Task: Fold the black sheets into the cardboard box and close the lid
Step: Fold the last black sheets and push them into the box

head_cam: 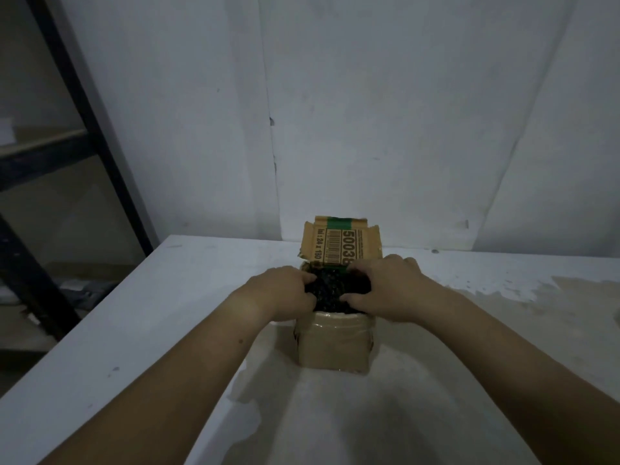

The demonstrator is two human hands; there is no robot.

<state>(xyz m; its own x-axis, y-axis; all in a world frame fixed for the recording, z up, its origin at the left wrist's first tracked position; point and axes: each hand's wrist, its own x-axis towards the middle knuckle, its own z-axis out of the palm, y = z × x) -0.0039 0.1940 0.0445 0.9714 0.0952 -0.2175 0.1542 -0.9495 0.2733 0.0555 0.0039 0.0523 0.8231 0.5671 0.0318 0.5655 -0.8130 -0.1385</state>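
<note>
A dark metal shelving rack (67,156) stands far left, beside the worn white table (134,330). One small brown cardboard box (333,344) sits mid-table, its single lid flap (342,243) upright at the far side, printed "5003" and "24 x 150" with a barcode. The left hand (285,293) and right hand (385,286) both clutch the bundled black sheets (330,290) inside the box mouth.

A small brown cardboard box (333,344) stands on a worn white table (134,330) near a pale wall. Its printed lid flap (342,243) stands upright at the far side. Bumpy black sheets (330,290) fill the open top. The left hand (285,292) and right hand (385,286) press on the sheets from either side, fingers curled into them.
</note>
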